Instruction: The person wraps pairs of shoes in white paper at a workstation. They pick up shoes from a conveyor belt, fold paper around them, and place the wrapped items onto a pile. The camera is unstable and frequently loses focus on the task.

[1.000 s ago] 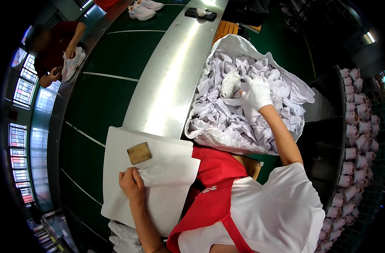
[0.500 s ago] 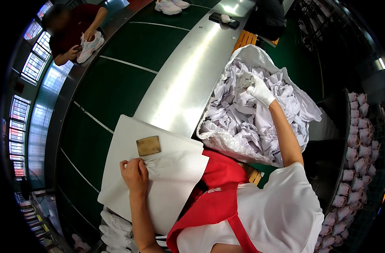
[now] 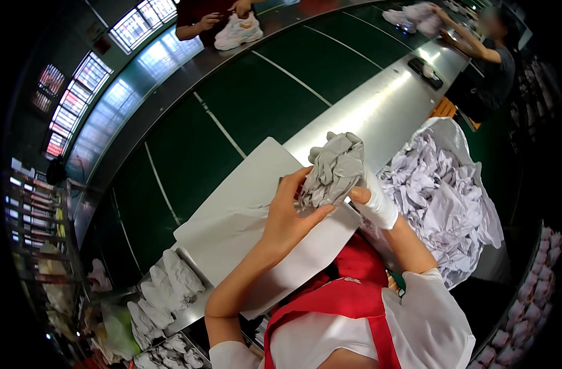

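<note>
A crumpled wad of grey-white paper (image 3: 333, 169) is held up between both hands above a stack of flat white sheets (image 3: 244, 215). My left hand (image 3: 288, 212), bare, cups the wad from the left and below. My right hand (image 3: 372, 203), in a white glove, grips it from the right. To the right lies a large heap of crumpled white paper (image 3: 441, 203) in an open white bag.
A green conveyor belt (image 3: 250, 104) runs past a shiny metal bench edge (image 3: 385, 104). Other people handle white shoes (image 3: 238, 31) across the belt and at the far right (image 3: 478, 49). More paper wads lie in bins at lower left (image 3: 164, 289). Pale shoes fill a rack at right (image 3: 533, 301).
My right hand has carried a paper wad from the heap over to the flat sheets. My left hand lifted off the sheets and took hold of the wad too.
</note>
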A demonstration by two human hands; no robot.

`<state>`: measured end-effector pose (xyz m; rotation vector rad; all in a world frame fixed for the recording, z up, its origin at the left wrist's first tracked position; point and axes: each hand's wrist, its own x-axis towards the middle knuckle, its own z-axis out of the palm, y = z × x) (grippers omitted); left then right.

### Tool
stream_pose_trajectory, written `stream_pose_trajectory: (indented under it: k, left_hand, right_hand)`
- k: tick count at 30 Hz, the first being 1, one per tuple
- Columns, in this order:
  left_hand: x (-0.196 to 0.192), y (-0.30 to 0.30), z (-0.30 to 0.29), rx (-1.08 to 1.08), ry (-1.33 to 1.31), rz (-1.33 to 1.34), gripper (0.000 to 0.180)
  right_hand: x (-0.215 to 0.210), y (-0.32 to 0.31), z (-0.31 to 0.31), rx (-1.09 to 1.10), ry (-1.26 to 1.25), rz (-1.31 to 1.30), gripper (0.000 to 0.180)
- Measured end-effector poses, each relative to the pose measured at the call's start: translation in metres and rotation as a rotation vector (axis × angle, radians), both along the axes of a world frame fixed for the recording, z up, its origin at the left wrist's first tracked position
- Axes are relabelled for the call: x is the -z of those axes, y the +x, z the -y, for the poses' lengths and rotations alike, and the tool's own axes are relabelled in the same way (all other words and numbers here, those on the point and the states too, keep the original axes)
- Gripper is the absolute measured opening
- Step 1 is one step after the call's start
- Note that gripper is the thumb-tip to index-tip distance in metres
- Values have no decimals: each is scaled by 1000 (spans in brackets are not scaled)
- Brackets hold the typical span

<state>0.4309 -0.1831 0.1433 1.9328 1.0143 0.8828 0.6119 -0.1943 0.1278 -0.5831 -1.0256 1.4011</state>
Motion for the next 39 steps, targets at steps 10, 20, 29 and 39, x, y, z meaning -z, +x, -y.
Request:
stream_pose_trajectory:
  k: [10,20,29,39]
  left_hand:
    - [30,-38,-29,1,-497,654,14]
    - [11,-28,-4,-197,417,-139,61]
    - [-5,-67,8,-315,134,195,68]
    - [40,-359,221,-1740,450,15,49]
  right_hand:
    - [-1,-17,-12,47,-191,157,64]
    - [15,-41,-28,395,-43,679,44]
    - [14,-54,7,132,312,918,79]
    - [35,-80,19,8,763,1629,80]
